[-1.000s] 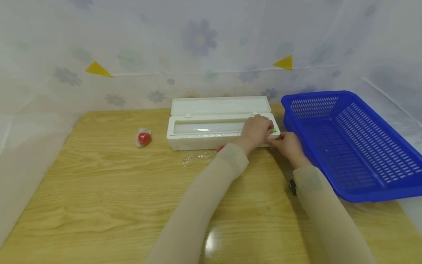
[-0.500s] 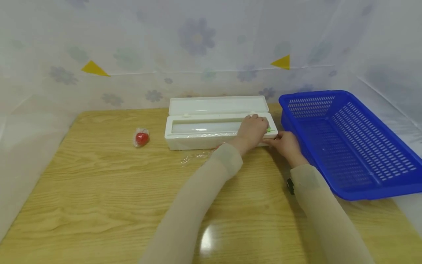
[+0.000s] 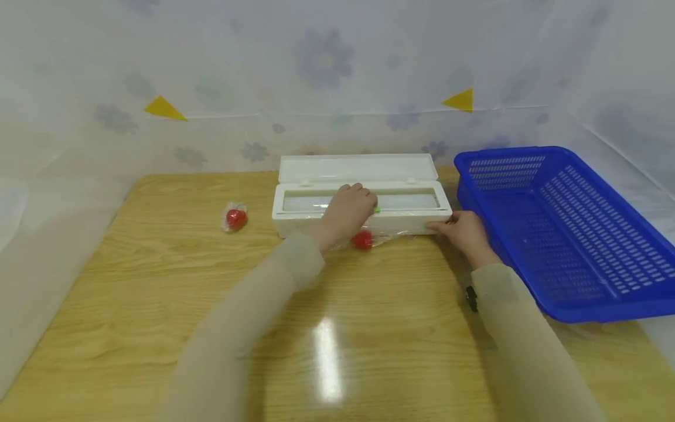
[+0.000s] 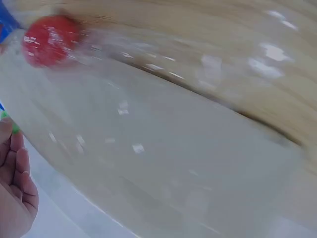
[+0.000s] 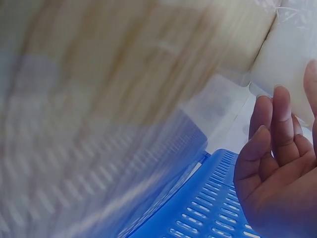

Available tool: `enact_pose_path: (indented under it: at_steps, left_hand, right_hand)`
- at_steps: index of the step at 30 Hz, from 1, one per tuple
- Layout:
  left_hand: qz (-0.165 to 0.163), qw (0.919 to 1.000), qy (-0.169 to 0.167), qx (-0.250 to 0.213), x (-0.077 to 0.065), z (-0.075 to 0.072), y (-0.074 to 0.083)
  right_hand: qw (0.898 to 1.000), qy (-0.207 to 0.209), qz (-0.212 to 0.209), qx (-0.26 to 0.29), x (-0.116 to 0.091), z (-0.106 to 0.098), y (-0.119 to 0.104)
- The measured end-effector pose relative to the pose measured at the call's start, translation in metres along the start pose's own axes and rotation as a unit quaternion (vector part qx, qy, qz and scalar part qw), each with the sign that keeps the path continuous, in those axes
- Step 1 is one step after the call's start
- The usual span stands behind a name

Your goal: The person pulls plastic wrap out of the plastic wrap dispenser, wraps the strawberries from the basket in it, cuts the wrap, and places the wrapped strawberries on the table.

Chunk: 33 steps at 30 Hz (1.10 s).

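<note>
A white cling film dispenser (image 3: pixel 311 225) stands with its lid (image 3: pixel 358 168) raised at the back, a pale roll lying inside. My left hand (image 3: pixel 348 212) is over its front edge, fingers curled at a small green slide cutter (image 3: pixel 377 210). At the dispenser's front right corner, my right hand (image 3: pixel 464 232) grips with the thumb on the front face; its other fingers curl loosely in the right wrist view. Clear film hangs down the front, around a red, round, fruit-like item (image 3: pixel 362 240). In the left wrist view the same red item (image 4: pixel 51 40) lies under the film.
A second red item (image 3: pixel 235 219), wrapped in clear film, sits on the wooden table (image 3: pixel 174 305) at the left. A blue plastic basket (image 3: pixel 532 308) stands close to my right hand. Behind is a flowered cloth (image 3: pixel 221 135) with two yellow triangles.
My left hand has slid left along the dispenser's front edge, the green cutter moving with it. The red item in front now shows more fully. My right hand has stayed at the right corner.
</note>
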<state>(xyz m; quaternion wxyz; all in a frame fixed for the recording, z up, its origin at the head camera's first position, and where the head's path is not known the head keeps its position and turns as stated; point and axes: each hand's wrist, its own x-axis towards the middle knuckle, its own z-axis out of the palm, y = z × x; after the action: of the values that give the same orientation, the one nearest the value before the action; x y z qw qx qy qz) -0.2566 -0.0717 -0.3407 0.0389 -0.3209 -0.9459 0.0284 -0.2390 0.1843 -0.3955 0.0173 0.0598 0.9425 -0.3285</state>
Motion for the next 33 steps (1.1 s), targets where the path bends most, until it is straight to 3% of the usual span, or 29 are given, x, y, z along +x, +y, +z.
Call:
enact_pose_path:
  at_steps: [3,9,15,19,24,27,31,33]
  left_hand:
    - [-0.011,0.9998,0.003,-0.014,-0.022,0.000,-0.022]
    - [-0.025,0.9978,0.052,-0.032,-0.068,0.003,-0.068]
    - [0.000,0.9951,0.078,-0.061,-0.099,0.002,-0.100]
    - [-0.022,0.9958,0.070,-0.055,-0.116,0.001,-0.116]
    - [-0.034,0.9959,0.067,-0.051,-0.121,-0.003,-0.123]
    - [-0.049,0.9941,0.082,-0.052,-0.120,-0.004,-0.120]
    - [-0.026,0.9843,0.167,-0.051,-0.118,0.003,-0.105]
    - [-0.009,0.9822,0.184,-0.038,-0.114,0.005,-0.091]
  right_hand:
    - [1.000,0.002,-0.007,-0.003,0.000,0.001,0.001]
    - [1.000,-0.007,-0.003,0.004,-0.001,0.001,0.000]
    - [1.000,-0.010,-0.001,0.002,-0.002,-0.001,-0.001]
    - [1.000,-0.011,0.000,-0.004,-0.002,-0.002,-0.001]
    - [1.000,-0.015,-0.006,-0.013,0.000,-0.004,-0.003]
    - [0.999,-0.028,-0.009,-0.042,-0.001,-0.006,-0.006]
    - [0.993,-0.043,-0.017,-0.109,-0.005,-0.008,-0.013]
    - [0.990,-0.032,-0.023,-0.136,-0.007,-0.009,-0.017]
